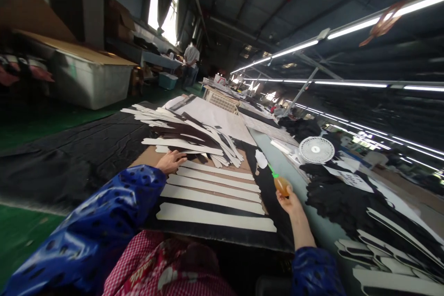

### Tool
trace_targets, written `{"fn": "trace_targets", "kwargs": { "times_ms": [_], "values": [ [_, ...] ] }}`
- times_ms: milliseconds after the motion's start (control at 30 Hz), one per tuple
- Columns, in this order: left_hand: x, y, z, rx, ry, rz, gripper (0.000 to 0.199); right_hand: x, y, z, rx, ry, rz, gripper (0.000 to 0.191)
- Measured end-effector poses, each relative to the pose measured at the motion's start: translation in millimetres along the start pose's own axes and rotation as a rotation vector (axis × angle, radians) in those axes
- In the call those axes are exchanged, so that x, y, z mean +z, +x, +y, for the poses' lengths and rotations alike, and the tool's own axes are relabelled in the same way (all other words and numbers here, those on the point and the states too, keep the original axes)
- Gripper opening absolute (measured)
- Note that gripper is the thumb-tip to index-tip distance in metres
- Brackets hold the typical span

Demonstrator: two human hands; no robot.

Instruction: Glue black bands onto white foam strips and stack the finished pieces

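Note:
My right hand (288, 200) is closed round a squeeze bottle (281, 186) of amber liquid. Its green nozzle points up and left, near a small white scrap (261, 159) on the board's right side. At the upper left end of a row of pale strips (215, 198), my left hand (171, 162) rests with its fingers stretched out, touching the strip ends. These strips lie side by side on a brown and black work surface (222, 235). Just beyond my left hand is a loose pile of white and dark strips (187, 132).
A white fan (316, 150) stands to the right, behind black fabric (322, 194). More strips (385, 259) lie at lower right. Black cloth (69, 162) covers the left side. A large grey bin (100, 85) stands on the green floor. A person (191, 58) stands farther back.

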State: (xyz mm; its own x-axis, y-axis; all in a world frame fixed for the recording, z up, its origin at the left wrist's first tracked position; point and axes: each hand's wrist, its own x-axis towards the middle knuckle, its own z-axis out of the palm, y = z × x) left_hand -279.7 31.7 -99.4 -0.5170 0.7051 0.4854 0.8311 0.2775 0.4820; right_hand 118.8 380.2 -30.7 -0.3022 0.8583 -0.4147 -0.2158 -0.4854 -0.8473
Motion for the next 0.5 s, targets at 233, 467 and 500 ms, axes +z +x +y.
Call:
{"fn": "trace_targets", "kwargs": {
  "times_ms": [233,467,500],
  "values": [
    [1.8,2.8,-4.9,-0.027,-0.006,-0.122,0.048,-13.8,18.5,20.5,0.04,0.023,0.102,0.028],
    [-1.2,2.7,3.4,-0.107,-0.033,-0.034,0.046,-5.6,21.8,14.7,-0.045,0.042,0.059,0.027],
    [-1.2,3.3,3.8,-0.115,-0.029,-0.02,0.046,-3.4,21.6,15.4,-0.081,0.058,0.056,0.026]
  ]
}}
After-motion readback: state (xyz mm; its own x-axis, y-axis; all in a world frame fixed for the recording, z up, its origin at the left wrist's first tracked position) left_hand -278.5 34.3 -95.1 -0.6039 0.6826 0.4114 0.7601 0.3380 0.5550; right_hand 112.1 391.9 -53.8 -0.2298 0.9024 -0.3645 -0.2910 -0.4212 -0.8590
